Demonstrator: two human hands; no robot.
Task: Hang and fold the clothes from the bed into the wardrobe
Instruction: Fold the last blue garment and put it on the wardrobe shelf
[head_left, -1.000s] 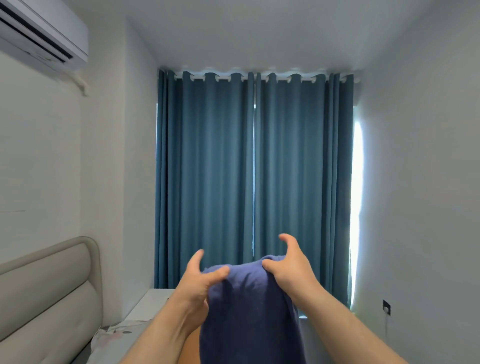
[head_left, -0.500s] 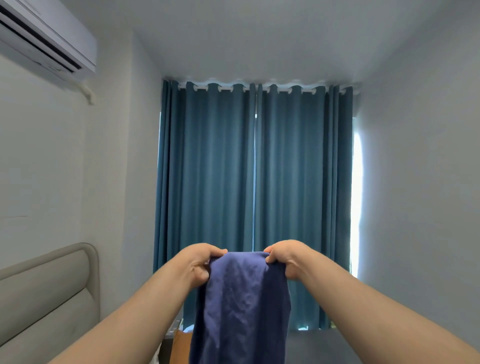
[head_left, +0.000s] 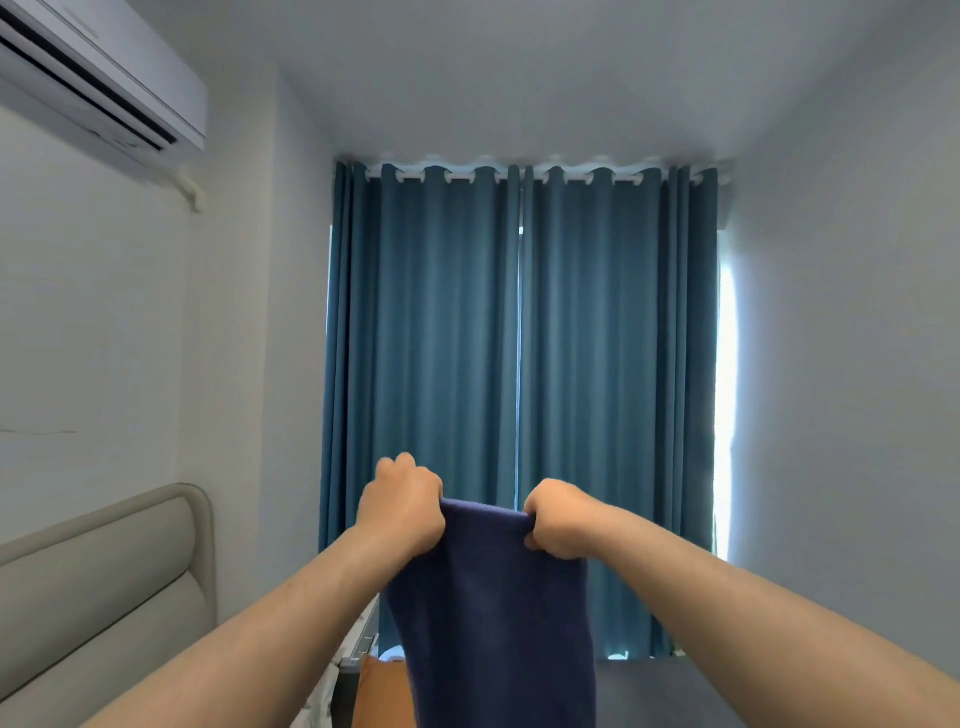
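A dark navy garment hangs straight down in front of me, held up at arm's length by its top edge. My left hand is fisted on the left corner of that edge and my right hand is fisted on the right corner, a short span of cloth stretched between them. The garment's lower part runs out of the bottom of the frame. Only the beige padded headboard of the bed shows, at lower left. The wardrobe is out of view.
Closed teal curtains cover the window straight ahead, with daylight leaking along their right edge. A white air conditioner is mounted high on the left wall. Below my arms I glimpse an orange object and a white bedside top.
Both hands went from open-fingered pinches to tight fists on the garment's top edge. My arms stretched forward and upward, lifting the cloth, and my view tilted up slightly.
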